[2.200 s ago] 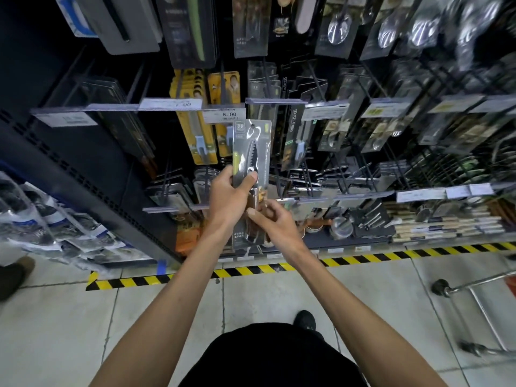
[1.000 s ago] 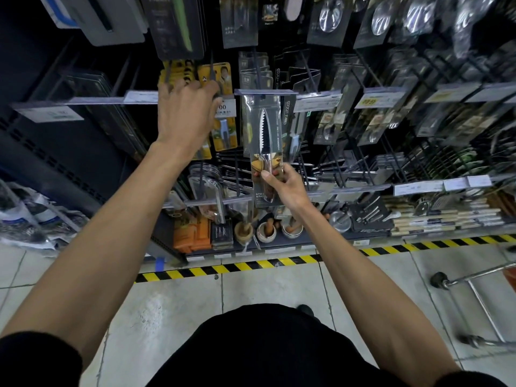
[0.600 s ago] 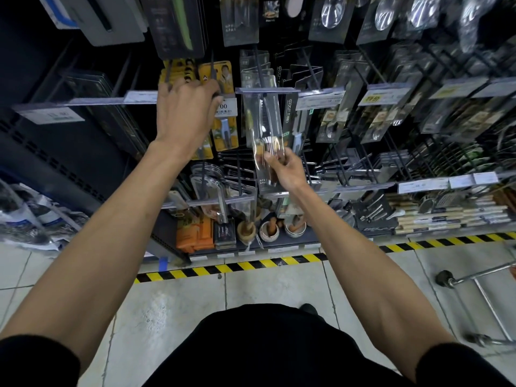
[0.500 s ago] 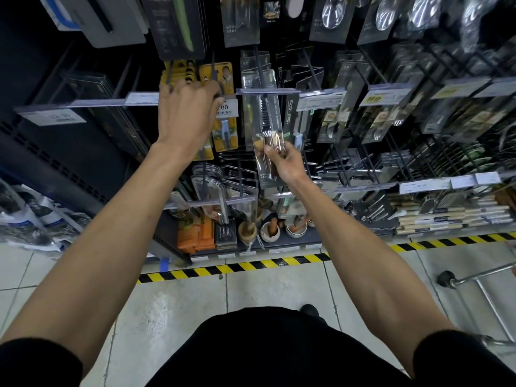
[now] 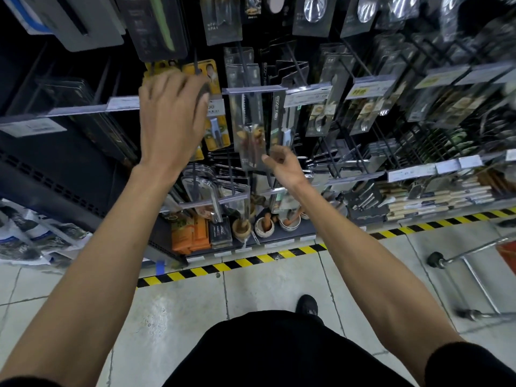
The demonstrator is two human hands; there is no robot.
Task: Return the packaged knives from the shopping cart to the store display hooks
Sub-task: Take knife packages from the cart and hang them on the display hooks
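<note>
Right hand [image 5: 282, 166] just let go, loose and empty, so the serrated knife pack [image 5: 250, 127] now hangs by itself; left hand [image 5: 171, 115] is flat-fingered.

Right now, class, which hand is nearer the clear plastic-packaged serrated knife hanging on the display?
Right. The right hand sits at the lower right corner of the clear plastic-packaged serrated knife; the left hand is farther left, over yellow packages.
</note>
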